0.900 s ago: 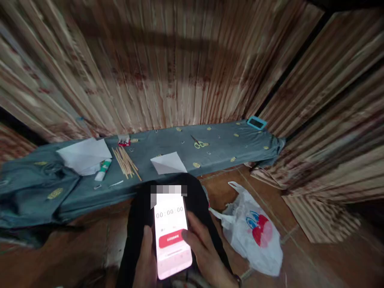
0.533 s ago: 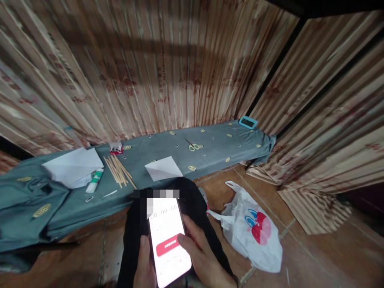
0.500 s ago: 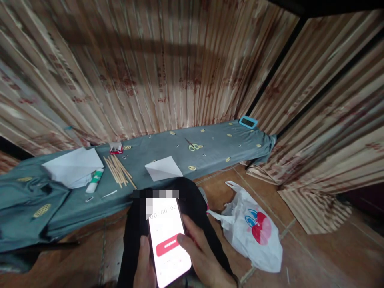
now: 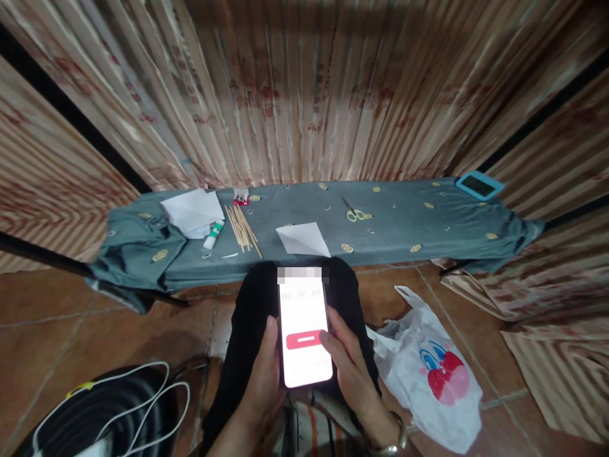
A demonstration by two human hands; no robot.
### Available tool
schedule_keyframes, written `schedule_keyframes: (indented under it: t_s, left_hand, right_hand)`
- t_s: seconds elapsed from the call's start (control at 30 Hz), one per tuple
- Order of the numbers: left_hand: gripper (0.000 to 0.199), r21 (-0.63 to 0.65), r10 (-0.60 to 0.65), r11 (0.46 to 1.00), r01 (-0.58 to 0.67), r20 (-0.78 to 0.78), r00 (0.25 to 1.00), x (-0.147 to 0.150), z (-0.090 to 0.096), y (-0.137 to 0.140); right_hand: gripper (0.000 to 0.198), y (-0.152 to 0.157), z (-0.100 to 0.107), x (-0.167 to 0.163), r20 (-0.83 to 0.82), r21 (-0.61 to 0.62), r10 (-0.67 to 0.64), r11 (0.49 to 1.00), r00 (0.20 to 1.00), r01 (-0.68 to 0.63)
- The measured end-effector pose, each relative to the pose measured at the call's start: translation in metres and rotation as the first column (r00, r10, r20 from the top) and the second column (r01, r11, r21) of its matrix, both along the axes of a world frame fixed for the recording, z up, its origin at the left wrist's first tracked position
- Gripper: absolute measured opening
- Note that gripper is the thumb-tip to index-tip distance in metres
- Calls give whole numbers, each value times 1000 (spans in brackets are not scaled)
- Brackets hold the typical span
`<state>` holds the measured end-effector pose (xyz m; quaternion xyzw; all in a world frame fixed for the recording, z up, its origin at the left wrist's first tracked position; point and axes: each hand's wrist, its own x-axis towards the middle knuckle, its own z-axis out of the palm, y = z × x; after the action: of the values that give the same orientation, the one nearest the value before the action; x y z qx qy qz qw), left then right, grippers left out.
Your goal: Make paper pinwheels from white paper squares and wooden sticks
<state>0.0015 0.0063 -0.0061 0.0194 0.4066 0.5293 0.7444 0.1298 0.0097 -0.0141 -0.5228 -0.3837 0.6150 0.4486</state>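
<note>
Between my two hands I hold a smartphone [image 4: 307, 317] upright above my lap, its bright white screen showing a row of zeros and a red button. My left hand [image 4: 266, 365] grips its left edge. Around the right edge wraps my right hand [image 4: 349, 362], the thumb lying on the red button. Just beyond my knees, a folded white paper [image 4: 303, 238] lies on the cloth-covered bench [image 4: 394, 235]. Left of it are several thin wooden sticks [image 4: 242, 228], a green-and-white glue stick [image 4: 214, 235] and a stack of white paper [image 4: 190, 212].
Scissors [image 4: 354, 212] with pale green handles lie mid-bench, and a small red box [image 4: 241, 198] sits behind the sticks. A blue-framed digital clock [image 4: 479, 185] is at the right end. On the floor are a white plastic bag [image 4: 432, 374] and a black coil [image 4: 104, 412] with a white cable.
My view has turned left and tilted, so the bench appears further right and more level. The black coil has come into view. Both hands still hold the phone, thumb on the red button.
</note>
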Motion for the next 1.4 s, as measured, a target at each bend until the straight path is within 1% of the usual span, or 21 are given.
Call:
schedule_keyframes:
  t_s: [0.07,0.13,0.23,0.3,0.37,0.43,0.5,0.6,0.7,0.93,1.07,1.17,1.3,1.4]
  left_hand:
    - [54,10,-9,1000,8,16,1000,1,6,1]
    - [54,0,-15,1000,15,19,1000,1,11,2]
    - [55,-7,-20,1000,20,16,1000,1,14,5]
    - [56,23,-8,1000,8,3,1000,1,12,8]
    - [57,71,18,997,-16,-22,1000,1,10,13]
    - [59,107,30,994,-26,-38,999,2,8,19]
    - [60,117,21,993,-16,-38,999,3,7,24]
    - [60,108,-5,994,7,-17,1000,7,6,31]
    - [60,109,-15,994,13,21,1000,11,5,35]
    - [56,143,-29,990,11,122,992,14,2,37]
    - [53,102,-14,995,0,141,990,15,4,39]
    - [52,84,-20,996,8,143,989,18,5,42]
    - [49,119,-34,993,21,115,993,28,2,48]
    - [48,138,-58,989,46,81,995,40,-1,54]
  right_hand:
    - [55,4,6,-1,-40,38,71,997,997,-70]
    - [53,6,9,-2,-55,83,116,990,992,-111]
    - [56,5,4,-2,-9,179,100,979,995,-97]
    - [62,3,-2,-1,85,238,51,969,995,-70]
    - [70,0,-6,0,212,272,12,960,977,-70]
    - [79,-3,-8,0,334,286,-11,954,942,-90]
    - [87,-6,-10,-1,435,295,-23,948,900,-119]
    - [95,-8,-14,-4,539,314,-47,937,841,-150]
    - [99,-9,-19,-6,596,339,-82,927,799,-158]
    - [101,-8,-18,-8,634,381,-134,911,762,-157]
    - [100,-8,-16,-9,646,368,-147,920,749,-137]
    - [99,-6,-16,-8,652,354,-167,929,739,-103]
    - [93,1,-15,-4,665,338,-201,940,719,-50]
    - [89,11,-14,0,638,316,-233,949,734,27]
